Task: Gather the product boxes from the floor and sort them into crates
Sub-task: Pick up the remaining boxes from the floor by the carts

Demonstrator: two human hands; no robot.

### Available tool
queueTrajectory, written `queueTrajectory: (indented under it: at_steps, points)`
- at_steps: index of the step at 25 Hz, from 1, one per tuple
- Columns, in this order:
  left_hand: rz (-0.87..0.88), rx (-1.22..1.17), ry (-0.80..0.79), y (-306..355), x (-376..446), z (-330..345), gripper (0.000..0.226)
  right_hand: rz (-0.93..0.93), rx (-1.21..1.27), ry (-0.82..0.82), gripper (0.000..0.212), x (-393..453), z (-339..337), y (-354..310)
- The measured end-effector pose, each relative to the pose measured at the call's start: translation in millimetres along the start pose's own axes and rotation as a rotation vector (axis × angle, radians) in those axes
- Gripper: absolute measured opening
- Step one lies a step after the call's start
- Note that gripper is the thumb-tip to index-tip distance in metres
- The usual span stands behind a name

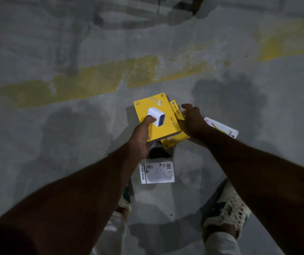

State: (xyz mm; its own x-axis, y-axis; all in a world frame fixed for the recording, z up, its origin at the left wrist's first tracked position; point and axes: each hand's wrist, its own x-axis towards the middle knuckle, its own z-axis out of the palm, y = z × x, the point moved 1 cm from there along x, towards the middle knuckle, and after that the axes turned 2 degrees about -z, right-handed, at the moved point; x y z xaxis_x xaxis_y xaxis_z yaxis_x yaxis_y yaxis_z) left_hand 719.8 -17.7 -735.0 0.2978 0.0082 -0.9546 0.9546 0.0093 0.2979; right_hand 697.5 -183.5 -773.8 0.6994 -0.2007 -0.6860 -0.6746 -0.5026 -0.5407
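Head view: nearest, at 5 o'clock, a laced sneaker (pixel 226 208) stands on the concrete floor (pixel 55 144). At centre, the left hand (pixel 140 138) grips a yellow charger box (pixel 156 116), thumb on top. At 3 o'clock of it, the right hand (pixel 193 120) curls around a second yellow box (pixel 175 140). A white box (pixel 157 172) lies at 6 o'clock, another white box (pixel 224 127) at 3 o'clock.
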Motion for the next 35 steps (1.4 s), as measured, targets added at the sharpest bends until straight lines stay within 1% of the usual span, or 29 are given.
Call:
queueTrajectory:
  at_steps: [3,5,7,9,10,11,12,13,14,15,16,17,18,19,20,21,23,25,26,28,30,32,34,35]
  points:
    - [-0.02,0.017,-0.064,0,-6,-7,0.011,0.171,0.412,-0.04,0.062,1,6,0]
    - [-0.025,0.012,-0.123,-1,-14,-12,0.014,0.246,0.632,-0.084,0.06,-1,4,-1]
    - [-0.047,-0.045,-0.192,-3,-25,-15,0.017,0.22,0.737,-0.158,0.048,-8,3,-6]
    - [-0.068,-0.123,-0.262,-5,-33,-18,0.034,0.153,0.798,-0.188,0.031,-19,1,-17]
    - [-0.068,-0.156,-0.279,-6,-35,-19,0.042,0.112,0.808,-0.176,0.028,-23,0,-21]
    - [-0.06,-0.181,-0.285,-8,-37,-21,0.047,0.07,0.784,-0.129,0.029,-28,-4,-22]
    - [-0.049,-0.201,-0.285,-12,-40,-23,0.049,0.025,0.694,-0.046,0.032,-33,-10,-22]
    - [-0.038,-0.225,-0.27,-16,-42,-26,0.049,-0.047,0.504,0.071,0.04,-37,-18,-18]
    - [-0.032,-0.256,-0.241,-22,-44,-32,0.05,-0.125,0.213,0.192,0.053,-41,-27,-10]
    - [-0.026,-0.292,-0.213,-28,-45,-40,0.05,-0.17,-0.099,0.258,0.07,-46,-35,2]
    - [-0.018,-0.326,-0.193,-35,-46,-49,0.052,-0.161,-0.361,0.243,0.089,-53,-43,15]
    - [-0.016,-0.347,-0.178,-42,-50,-57,0.053,-0.116,-0.539,0.172,0.104,-58,-46,31]
    - [-0.011,-0.359,-0.169,-48,-54,-65,0.052,-0.063,-0.653,0.083,0.113,-64,-48,47]
    - [-0.011,-0.368,-0.164,-54,-59,-70,0.048,-0.024,-0.721,0.01,0.115,-69,-47,63]
    - [-0.019,-0.38,-0.145,-60,-64,-75,0.043,-0.008,-0.75,-0.035,0.111,-73,-44,76]
    - [-0.02,-0.395,-0.118,-68,-70,-81,0.041,-0.012,-0.742,-0.041,0.103,-77,-41,81]
    - [-0.004,-0.425,-0.076,-88,-80,-96,0.048,-0.045,-0.607,0.035,0.087,-83,-33,72]
    - [-0.027,-0.533,-0.061,-110,-90,-109,0.054,-0.151,-0.458,0.1,0.081,-88,-18,48]
    - [-0.041,-0.607,-0.052,-121,-97,-113,0.057,-0.225,-0.392,0.068,0.081,-89,-9,34]
    - [-0.055,-0.724,-0.032,-139,-115,-107,0.056,-0.349,-0.31,-0.111,0.086,-92,5,12]
    - [-0.053,-0.799,-0.028,-153,-131,-96,0.049,-0.444,-0.364,-0.286,0.089,-95,15,4]
    - [-0.076,-0.848,-0.064,-168,-141,-85,0.046,-0.465,-0.428,-0.439,0.091,-93,23,8]
    - [-0.129,-0.867,-0.082,-180,-140,-76,0.047,-0.489,-0.406,-0.534,0.085,-89,32,10]
    - [-0.144,-0.879,-0.112,-186,-135,-74,0.049,-0.513,-0.351,-0.548,0.075,-88,37,8]
